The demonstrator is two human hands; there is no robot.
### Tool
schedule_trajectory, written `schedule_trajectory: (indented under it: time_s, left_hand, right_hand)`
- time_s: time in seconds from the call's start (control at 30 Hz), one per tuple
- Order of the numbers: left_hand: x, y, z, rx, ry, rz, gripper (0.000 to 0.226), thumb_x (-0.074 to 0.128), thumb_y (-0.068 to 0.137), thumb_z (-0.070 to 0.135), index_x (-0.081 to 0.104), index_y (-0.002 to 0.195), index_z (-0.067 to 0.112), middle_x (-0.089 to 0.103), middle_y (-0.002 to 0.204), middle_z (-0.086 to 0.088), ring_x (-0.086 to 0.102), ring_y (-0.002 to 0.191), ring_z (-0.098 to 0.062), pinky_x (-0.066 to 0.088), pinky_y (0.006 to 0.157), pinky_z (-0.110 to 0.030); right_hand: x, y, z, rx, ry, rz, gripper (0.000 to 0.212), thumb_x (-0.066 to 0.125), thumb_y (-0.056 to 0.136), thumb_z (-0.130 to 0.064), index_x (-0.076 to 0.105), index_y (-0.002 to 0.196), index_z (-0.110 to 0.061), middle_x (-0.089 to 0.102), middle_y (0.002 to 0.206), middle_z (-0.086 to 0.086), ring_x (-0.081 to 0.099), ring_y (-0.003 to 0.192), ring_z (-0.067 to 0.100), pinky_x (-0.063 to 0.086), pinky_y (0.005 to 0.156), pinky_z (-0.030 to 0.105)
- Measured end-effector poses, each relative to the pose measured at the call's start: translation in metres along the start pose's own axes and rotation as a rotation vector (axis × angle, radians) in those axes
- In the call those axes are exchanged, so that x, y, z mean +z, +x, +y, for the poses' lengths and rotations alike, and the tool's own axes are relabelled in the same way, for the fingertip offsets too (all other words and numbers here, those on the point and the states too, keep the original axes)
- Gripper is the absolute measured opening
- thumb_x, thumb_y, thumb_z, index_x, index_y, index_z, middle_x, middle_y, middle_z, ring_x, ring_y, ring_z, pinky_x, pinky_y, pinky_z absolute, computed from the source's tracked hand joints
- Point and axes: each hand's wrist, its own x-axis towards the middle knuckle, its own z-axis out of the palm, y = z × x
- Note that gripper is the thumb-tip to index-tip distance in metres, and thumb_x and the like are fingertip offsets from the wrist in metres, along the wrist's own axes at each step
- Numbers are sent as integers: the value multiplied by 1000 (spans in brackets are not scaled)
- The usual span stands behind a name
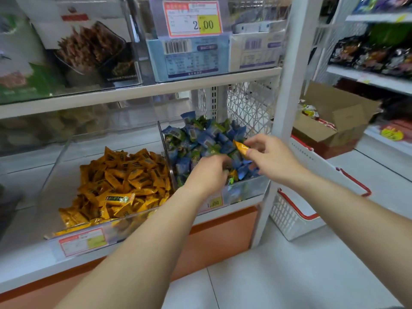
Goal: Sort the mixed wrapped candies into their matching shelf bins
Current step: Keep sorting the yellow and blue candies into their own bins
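Both arms reach over the right bin (246, 190), full of blue candies (206, 139). The right hand (270, 157) pinches an orange candy (240, 148) just above them. The left hand (208, 173) curls its fingers down into the pile, and I cannot tell whether it grips anything.

— Upper shelf, findings?
— A price tag (192, 18) reading 2.00, fixed above pale blue boxes (188, 58) with barcodes. A dark snack pack (93, 50) stands to their left.
— The floor on your right?
— An open cardboard box (347, 117). Nearer me, a white basket (287, 216) with a red rim sits on white tiles (289, 275). Dark snack bags (367, 56) line the next shelf.
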Motion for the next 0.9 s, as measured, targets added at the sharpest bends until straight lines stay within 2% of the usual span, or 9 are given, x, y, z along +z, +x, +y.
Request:
schedule_trajectory:
  time_s: [0.17, 0.3, 0.37, 0.5, 0.57, 0.67, 0.77, 0.83, 0.9]
  left_hand:
    - [10, 16, 1, -53, 17, -124, 23, 68, 91, 31, 70, 112, 21, 71, 107, -1, 64, 97, -21, 53, 82, -36]
    - [13, 19, 1, -93, 65, -219, 18, 62, 95, 35, 71, 103, 21, 70, 100, -1, 61, 87, -19, 40, 68, -29]
    - [12, 16, 0, -115, 65, -214, 19, 61, 96, 38, 66, 101, 21, 68, 98, -1, 60, 86, -19, 42, 68, -31]
    - [8, 7, 1, -89, 7, -150, 21, 58, 97, 29, 66, 114, 18, 70, 109, -6, 64, 100, -25, 53, 85, -39]
    - [5, 5, 3, -47, 36, -191, 21, 53, 100, 29, 66, 110, 17, 70, 103, -7, 63, 95, -27, 52, 78, -38]
    - [0, -1, 5, -48, 43, -244, 28, 46, 104, 32, 61, 89, 13, 59, 78, -6, 55, 78, -27, 39, 64, -36]
    - [-13, -8, 1, -80, -66, 32, 32, 43, 105, 31, 66, 98, 9, 66, 94, -11, 61, 88, -29, 50, 76, -41]
    - [-26, -12, -1, -194, -389, 260, 28, 38, 106, 32, 61, 108, 15, 66, 98, -8, 66, 84, -23, 55, 78, -44]
    - [-34, -19, 3, -319, -797, 328, 27, 35, 107, 33, 53, 119, 18, 65, 99, -5, 68, 69, -14, 60, 67, -37]
  right_hand:
    - [-1, -13, 5, 22, 82, -67, 14, 59, 98, -20, 62, 110, -25, 73, 85, 6, 72, 64, 14, 55, 63, 35]
    - [-4, -18, -3, 15, 104, -72, 19, 54, 100, -20, 61, 117, -24, 73, 89, 3, 72, 80, 20, 55, 74, 42]
    - [-5, -20, -9, 12, 122, -63, 21, 54, 99, -17, 61, 118, -24, 73, 89, 0, 69, 85, 26, 55, 75, 44]
    - [-1, -19, -16, 32, 231, -48, 24, 55, 99, -10, 61, 122, -14, 70, 87, -3, 64, 74, 0, 44, 59, 10]
    - [4, -18, -19, 58, 293, -46, 23, 55, 99, -6, 60, 120, -12, 71, 91, 3, 64, 72, -5, 43, 57, 7]
    - [8, -17, -24, 77, 336, -52, 21, 56, 98, -7, 59, 115, -17, 73, 92, 2, 66, 75, -5, 49, 58, 14]
    - [12, -15, -25, 103, 363, 0, 20, 59, 96, -8, 61, 112, -19, 72, 91, -1, 67, 83, 9, 56, 68, 26]
    - [16, -14, -28, 123, 447, 24, 18, 59, 96, -4, 63, 107, -18, 70, 91, 2, 68, 84, 17, 58, 74, 34]
    - [24, -16, -36, 120, 569, 16, 20, 60, 95, -1, 64, 102, -18, 69, 95, 6, 68, 87, 23, 59, 76, 39]
